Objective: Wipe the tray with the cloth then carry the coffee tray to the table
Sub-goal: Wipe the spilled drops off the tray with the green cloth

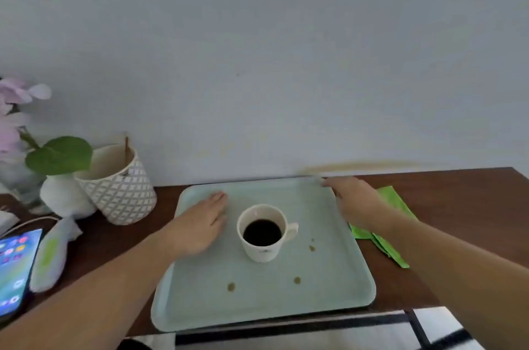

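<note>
A pale green tray (329, 286) is seen lying flat on a dark wooden table (458, 192), its near edge reaching out over the table's front edge. A white cup (262, 230) filled with dark coffee stands upright near the middle of the tray, its handle turned toward 3 o'clock. Brown drips (297, 280) are scattered on the tray between 4 and 7 o'clock of the cup. The left hand (197, 225) is laid palm down on the tray at 9 o'clock of the cup, fingers stretched out flat and together, with nothing gripped. The right hand (355, 203) is placed at the tray's far right corner, at 2 o'clock of the cup, fingers loosely curled over the rim; whether the rim is actually gripped cannot be told. A folded green cloth (386, 243) lies on the table just beside the tray's right edge, partly hidden under the right forearm.
</note>
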Demonstrator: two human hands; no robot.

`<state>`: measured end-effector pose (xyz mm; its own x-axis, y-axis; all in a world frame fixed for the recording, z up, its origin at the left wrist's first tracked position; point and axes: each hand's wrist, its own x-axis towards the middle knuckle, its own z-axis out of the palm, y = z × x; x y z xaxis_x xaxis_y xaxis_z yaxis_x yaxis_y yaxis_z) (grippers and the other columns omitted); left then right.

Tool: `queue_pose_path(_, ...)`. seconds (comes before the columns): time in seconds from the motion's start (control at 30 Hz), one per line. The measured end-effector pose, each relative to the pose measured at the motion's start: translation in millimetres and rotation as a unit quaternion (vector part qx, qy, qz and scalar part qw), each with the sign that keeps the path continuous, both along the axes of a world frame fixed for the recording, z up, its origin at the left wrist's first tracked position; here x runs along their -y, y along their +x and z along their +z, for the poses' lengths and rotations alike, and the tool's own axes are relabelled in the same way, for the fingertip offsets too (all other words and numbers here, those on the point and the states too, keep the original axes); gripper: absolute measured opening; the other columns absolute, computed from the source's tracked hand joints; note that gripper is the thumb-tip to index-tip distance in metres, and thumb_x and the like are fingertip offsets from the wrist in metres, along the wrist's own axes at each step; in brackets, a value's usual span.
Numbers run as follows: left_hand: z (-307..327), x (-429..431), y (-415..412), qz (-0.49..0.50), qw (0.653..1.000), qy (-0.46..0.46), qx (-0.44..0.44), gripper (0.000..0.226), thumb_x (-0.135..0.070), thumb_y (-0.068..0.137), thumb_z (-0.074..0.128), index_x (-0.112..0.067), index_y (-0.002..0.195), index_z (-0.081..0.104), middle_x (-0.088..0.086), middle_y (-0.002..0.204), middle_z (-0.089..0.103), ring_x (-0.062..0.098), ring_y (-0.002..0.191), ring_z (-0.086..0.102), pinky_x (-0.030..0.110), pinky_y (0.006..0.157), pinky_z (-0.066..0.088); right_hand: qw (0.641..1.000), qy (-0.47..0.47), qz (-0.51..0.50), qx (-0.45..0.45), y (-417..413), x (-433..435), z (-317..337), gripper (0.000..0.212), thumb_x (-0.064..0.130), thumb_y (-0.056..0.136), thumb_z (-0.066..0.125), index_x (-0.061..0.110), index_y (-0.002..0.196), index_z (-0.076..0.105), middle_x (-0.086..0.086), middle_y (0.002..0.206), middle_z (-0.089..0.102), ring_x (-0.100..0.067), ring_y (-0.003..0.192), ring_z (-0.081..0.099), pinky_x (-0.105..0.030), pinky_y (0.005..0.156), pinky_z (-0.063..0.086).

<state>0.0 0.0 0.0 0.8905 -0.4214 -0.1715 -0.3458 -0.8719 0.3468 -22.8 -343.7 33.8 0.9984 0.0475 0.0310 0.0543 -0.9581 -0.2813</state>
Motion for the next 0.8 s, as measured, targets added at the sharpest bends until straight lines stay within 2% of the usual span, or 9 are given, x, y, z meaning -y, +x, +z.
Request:
queue_pose_path(0.1, -22, -10, -6, -0.014, 0.998, 0.039, 0.041, 0.075, -0.052, 0.091, 0.014, -0.014, 0.156, 0.01, 0.003, 0.165, 0.006, 0.012, 0.15, 0.002, 0.025, 0.119, -0.001, 0.995, 0.042, -0.07, -0.055, 6, 28, -4, 0.055, 0.01, 0.079, 0.048, 0.035, 0.126, 0.058, -0.001, 0.137, 0.058, -0.028, 0.128, 0.05, -0.042, 0.106, 0.041)
queue_pose_path(0.17, -32, -12, -11, -0.016, 0.995, 0.061, 0.083, 0.08, -0.056, 0.086, 0.002, -0.017, 0.156, 0.008, 0.0, 0.165, 0.005, 0.011, 0.15, 0.001, 0.03, 0.122, 0.002, 0.983, -0.026, -0.084, -0.163, 8, 40, 7, 0.062, 0.015, 0.082, 0.053, 0.031, 0.142, 0.044, -0.005, 0.149, 0.044, -0.033, 0.136, 0.036, -0.043, 0.11, 0.035)
queue_pose_path(0.27, -37, -8, -13, -0.016, 0.986, 0.093, 0.134, 0.076, -0.053, 0.088, -0.003, -0.019, 0.156, 0.004, -0.002, 0.165, 0.004, 0.01, 0.15, 0.0, 0.034, 0.123, 0.003, 0.948, -0.147, -0.053, -0.276, 6, 48, 8, 0.082, 0.032, 0.079, 0.066, 0.041, 0.15, 0.025, -0.008, 0.152, 0.031, -0.038, 0.135, 0.031, -0.043, 0.097, 0.042)
queue_pose_path(0.4, -39, -6, -11, -0.013, 0.984, 0.106, 0.146, 0.069, -0.049, 0.093, 0.001, -0.02, 0.156, 0.003, -0.003, 0.165, 0.004, 0.012, 0.15, 0.001, 0.035, 0.123, 0.003, 0.96, -0.12, -0.073, -0.244, 12, 59, 8, 0.081, 0.054, 0.071, 0.075, 0.038, 0.141, 0.037, -0.012, 0.135, 0.045, -0.033, 0.115, 0.048, -0.043, 0.091, 0.046)
queue_pose_path(0.53, -41, -6, -12, -0.006, 0.979, 0.118, 0.164, 0.064, -0.046, 0.097, 0.007, -0.02, 0.156, 0.006, -0.002, 0.165, 0.008, 0.013, 0.151, 0.004, 0.037, 0.123, 0.007, 0.98, -0.141, -0.059, -0.127, 3, 51, 23, 0.046, 0.055, 0.083, 0.063, 0.025, 0.118, 0.06, -0.006, 0.118, 0.064, -0.029, 0.104, 0.058, -0.039, 0.083, 0.048)
queue_pose_path(0.6, -41, -6, -12, -0.001, 0.98, 0.115, 0.161, 0.064, -0.046, 0.097, 0.008, -0.02, 0.156, 0.006, -0.002, 0.165, 0.007, 0.013, 0.151, 0.003, 0.037, 0.123, 0.006, 0.989, -0.088, -0.109, -0.045, -21, 40, 34, 0.031, 0.056, 0.084, 0.057, 0.025, 0.089, 0.059, -0.002, 0.089, 0.064, -0.027, 0.08, 0.059, -0.037, 0.067, 0.046)
queue_pose_path(0.7, -40, -4, -14, -0.002, 0.979, 0.111, 0.169, 0.064, -0.046, 0.097, 0.008, -0.019, 0.156, 0.008, -0.001, 0.165, 0.009, 0.013, 0.151, 0.005, 0.038, 0.123, 0.007, 0.973, 0.098, -0.208, -0.01, -65, 16, 47, 0.035, 0.052, 0.088, 0.054, 0.019, 0.079, 0.06, -0.004, 0.077, 0.064, -0.023, 0.067, 0.059, -0.034, 0.058, 0.048)
queue_pose_path(0.73, -40, -4, -14, -0.002, 0.979, 0.109, 0.174, 0.065, -0.046, 0.097, 0.009, -0.019, 0.156, 0.01, -0.001, 0.165, 0.011, 0.014, 0.151, 0.006, 0.038, 0.123, 0.008, 0.949, 0.202, -0.242, -0.021, -80, 6, 48, 0.035, 0.05, 0.09, 0.055, 0.018, 0.079, 0.061, -0.007, 0.078, 0.066, -0.024, 0.067, 0.061, -0.034, 0.056, 0.051)
queue_pose_path(0.8, -39, -5, -15, 0.001, 0.98, 0.099, 0.172, 0.064, -0.046, 0.097, 0.01, -0.019, 0.156, 0.01, -0.001, 0.165, 0.012, 0.013, 0.151, 0.006, 0.039, 0.123, 0.009, 0.848, 0.42, -0.315, -0.074, -110, -17, 41, 0.029, 0.044, 0.092, 0.058, 0.017, 0.082, 0.062, -0.008, 0.081, 0.069, -0.026, 0.07, 0.066, -0.036, 0.054, 0.058)
